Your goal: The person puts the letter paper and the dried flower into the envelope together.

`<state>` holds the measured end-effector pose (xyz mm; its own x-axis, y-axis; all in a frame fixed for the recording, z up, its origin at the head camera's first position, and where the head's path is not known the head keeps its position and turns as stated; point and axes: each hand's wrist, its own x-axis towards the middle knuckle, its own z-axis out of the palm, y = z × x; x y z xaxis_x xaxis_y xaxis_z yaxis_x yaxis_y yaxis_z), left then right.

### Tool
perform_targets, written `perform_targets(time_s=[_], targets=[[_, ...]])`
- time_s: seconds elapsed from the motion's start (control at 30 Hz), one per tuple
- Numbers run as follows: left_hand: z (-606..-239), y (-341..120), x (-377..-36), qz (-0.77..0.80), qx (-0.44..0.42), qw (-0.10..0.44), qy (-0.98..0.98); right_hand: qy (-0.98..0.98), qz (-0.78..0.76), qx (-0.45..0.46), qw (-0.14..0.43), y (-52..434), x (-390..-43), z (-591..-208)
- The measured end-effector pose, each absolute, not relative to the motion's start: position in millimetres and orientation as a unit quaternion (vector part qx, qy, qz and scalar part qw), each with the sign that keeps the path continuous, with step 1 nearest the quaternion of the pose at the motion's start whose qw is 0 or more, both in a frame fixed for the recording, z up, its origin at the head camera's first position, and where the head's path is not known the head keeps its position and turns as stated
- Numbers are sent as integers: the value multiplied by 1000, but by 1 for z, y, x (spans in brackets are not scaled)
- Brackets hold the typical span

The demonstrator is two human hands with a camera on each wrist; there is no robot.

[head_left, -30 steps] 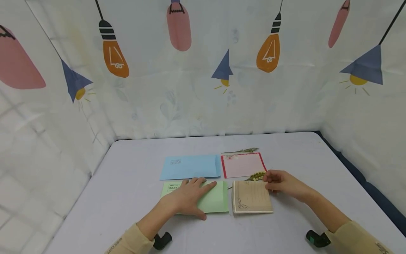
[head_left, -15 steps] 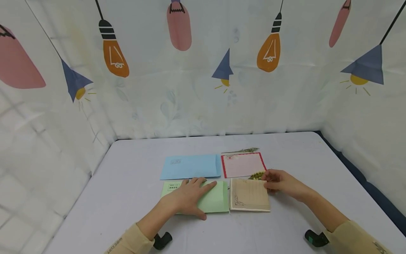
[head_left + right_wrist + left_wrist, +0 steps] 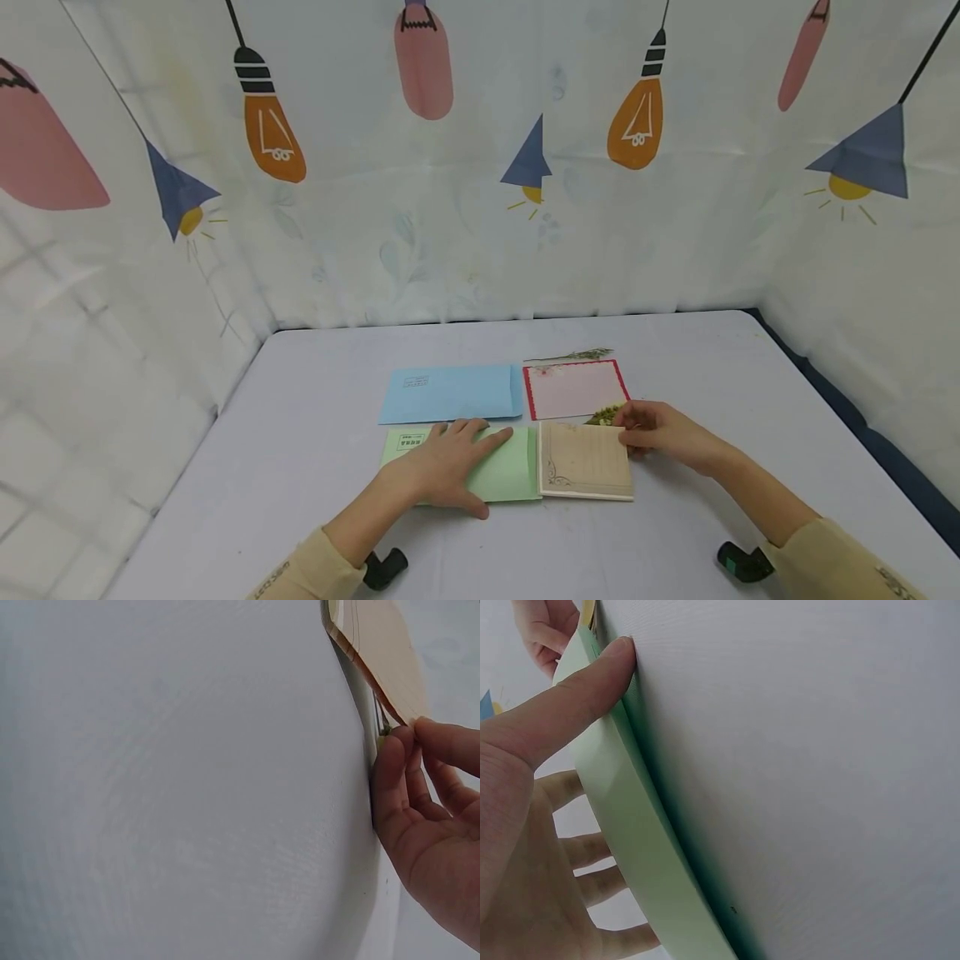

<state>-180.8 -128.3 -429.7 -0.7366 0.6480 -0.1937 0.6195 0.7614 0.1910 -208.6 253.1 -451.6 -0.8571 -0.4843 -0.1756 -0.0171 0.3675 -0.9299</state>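
Note:
My left hand (image 3: 442, 467) lies flat with straight fingers on a green envelope (image 3: 510, 475) on the white table (image 3: 315, 433); the left wrist view shows its thumb (image 3: 570, 697) along the green envelope's (image 3: 630, 847) edge. My right hand (image 3: 652, 433) pinches the far right corner of a folded beige lined letter sheet (image 3: 585, 471), which lies just right of the green envelope and touches its edge. In the right wrist view the fingers (image 3: 412, 787) hold the beige sheet (image 3: 382, 652) at its edge. A small yellow dried sprig (image 3: 606, 413) lies beside the right hand.
A blue envelope (image 3: 450, 393) and a pink card with a red border (image 3: 573, 389) lie farther back, with a green dried sprig (image 3: 573, 356) behind the card. Patterned curtains (image 3: 480, 167) wall in the table on three sides.
My right hand has slid the beige sheet leftwards, up against the green envelope. The left hand has stayed flat on the envelope.

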Motion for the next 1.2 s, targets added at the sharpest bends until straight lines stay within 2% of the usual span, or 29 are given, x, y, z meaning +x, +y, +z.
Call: perform_targets(time_s=[0.5, 1.2], targets=[[-430, -129, -181, 59, 344, 126, 928, 803, -529, -163, 220, 247, -209, -454], [-429, -128, -182, 56, 345, 125, 929, 821, -507, -181, 191, 238, -210, -455]])
